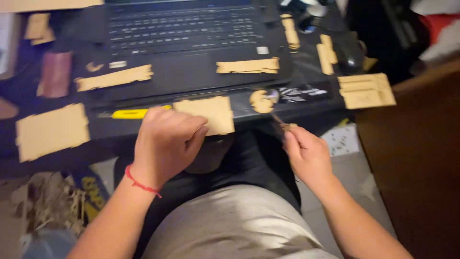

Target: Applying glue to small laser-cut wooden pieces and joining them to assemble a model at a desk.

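My left hand is closed around the near edge of a flat rectangular wooden panel lying at the front edge of the dark desk. A red string is tied around that wrist. My right hand pinches a thin stick-like tool whose tip points up toward a small round wooden piece on the desk. A yellow-handled knife lies just left of my left hand.
An open black laptop carries two long wooden strips. More laser-cut wooden pieces lie at left and right. A computer mouse sits at right. A brown cabinet stands close at right; wood scraps lie lower left.
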